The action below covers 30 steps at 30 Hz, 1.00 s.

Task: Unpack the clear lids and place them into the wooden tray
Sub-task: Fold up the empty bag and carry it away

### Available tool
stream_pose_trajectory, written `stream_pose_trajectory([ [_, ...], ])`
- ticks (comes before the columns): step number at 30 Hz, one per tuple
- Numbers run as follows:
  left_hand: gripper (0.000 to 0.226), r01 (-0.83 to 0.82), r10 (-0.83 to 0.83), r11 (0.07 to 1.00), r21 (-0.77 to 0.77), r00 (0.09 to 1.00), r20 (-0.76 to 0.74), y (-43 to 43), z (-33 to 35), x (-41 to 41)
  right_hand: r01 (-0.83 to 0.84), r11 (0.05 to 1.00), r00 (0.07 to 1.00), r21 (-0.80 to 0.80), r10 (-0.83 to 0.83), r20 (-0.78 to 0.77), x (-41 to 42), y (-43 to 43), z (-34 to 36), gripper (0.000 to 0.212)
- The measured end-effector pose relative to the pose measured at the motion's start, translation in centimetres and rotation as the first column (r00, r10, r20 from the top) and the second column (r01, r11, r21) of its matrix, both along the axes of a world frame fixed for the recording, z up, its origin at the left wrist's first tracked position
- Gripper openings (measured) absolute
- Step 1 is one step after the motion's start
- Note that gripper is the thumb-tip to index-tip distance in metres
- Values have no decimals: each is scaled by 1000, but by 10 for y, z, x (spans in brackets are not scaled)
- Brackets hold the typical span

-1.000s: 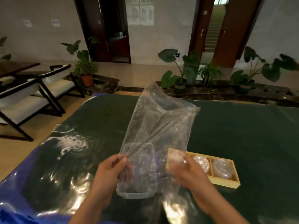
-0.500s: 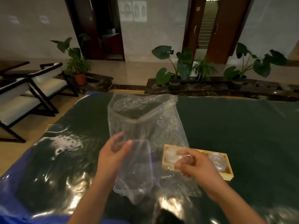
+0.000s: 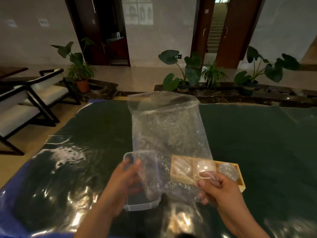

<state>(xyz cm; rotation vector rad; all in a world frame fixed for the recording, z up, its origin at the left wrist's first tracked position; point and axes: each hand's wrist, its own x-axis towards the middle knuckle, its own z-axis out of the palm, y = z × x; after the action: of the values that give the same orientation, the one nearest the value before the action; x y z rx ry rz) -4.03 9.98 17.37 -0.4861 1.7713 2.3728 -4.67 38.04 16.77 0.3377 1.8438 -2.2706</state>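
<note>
A clear plastic bag (image 3: 168, 133) stands up from the table, mouth at the top. My right hand (image 3: 216, 188) pinches its lower right corner, just in front of the wooden tray (image 3: 241, 184). My left hand (image 3: 125, 179) grips a rectangular clear lid (image 3: 142, 201), which is partly out of the bag at its lower left. The tray has three compartments; round clear lids (image 3: 228, 171) lie in the middle and right ones. The tray's left part shows only through the bag film.
The table (image 3: 257, 143) is covered with a dark green cloth under glossy film, blue at the left edge. Black-framed chairs (image 3: 34, 100) stand on the floor to the left. Potted plants (image 3: 185, 73) line a low ledge beyond the table's far edge.
The bag has swung upright and shifted right. The rectangular lid has come partly out at the bag's lower left in my left hand. My right hand slid right to the bag's corner.
</note>
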Motion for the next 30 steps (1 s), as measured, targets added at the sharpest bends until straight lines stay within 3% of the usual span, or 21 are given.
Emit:
stream_pose_trajectory([
  [3, 56, 142, -142, 990, -3, 987, 74, 21, -22, 20, 34, 999, 999, 33, -32, -34, -1, -2, -2, 18],
  [6, 38, 31, -30, 999, -11, 998, 51, 20, -30, 19, 66, 996, 997, 67, -63, -48, -4, 3, -4, 17],
  [9, 33, -5, 2, 989, -146, 1000, -18, 9, -28, 18, -27, 995, 998, 91, 31, -45, -2, 7, -3, 16],
  [13, 42, 61, -81, 954, -294, 995, -57, 3, -24, 28, -157, 987, 987, -26, 158, 6, -7, 12, 9, 38],
  [16, 55, 230, -238, 933, -276, 971, 3, -6, -20, 37, -10, 1000, 1000, -29, 10, -4, -23, 15, 17, 23],
  [18, 58, 290, -289, 945, -152, 957, 28, -14, -15, 40, 27, 1000, 999, -12, -27, -42, -28, 14, 18, 15],
  [20, 40, 216, -216, 976, -12, 975, 52, -13, -11, 34, -20, 1000, 998, -15, 19, -57, -28, 13, 17, 14],
  [21, 28, 181, -178, 983, -38, 982, 67, -10, -10, 27, -43, 999, 998, -10, 43, -56, -27, 14, 17, 13],
  [23, 15, 153, -135, 958, -242, 987, 86, -3, -7, 11, -74, 997, 996, 8, 75, -52, -28, 17, 16, 13],
  [26, 10, 134, -120, 937, -321, 991, 63, 5, -7, -5, -64, 994, 995, 85, 70, -69, -33, 24, 13, 13],
  [30, 18, 46, -47, 987, -155, 999, -5, 6, -9, -11, -68, 991, 991, 113, 80, -105, -36, 32, 13, 17],
])
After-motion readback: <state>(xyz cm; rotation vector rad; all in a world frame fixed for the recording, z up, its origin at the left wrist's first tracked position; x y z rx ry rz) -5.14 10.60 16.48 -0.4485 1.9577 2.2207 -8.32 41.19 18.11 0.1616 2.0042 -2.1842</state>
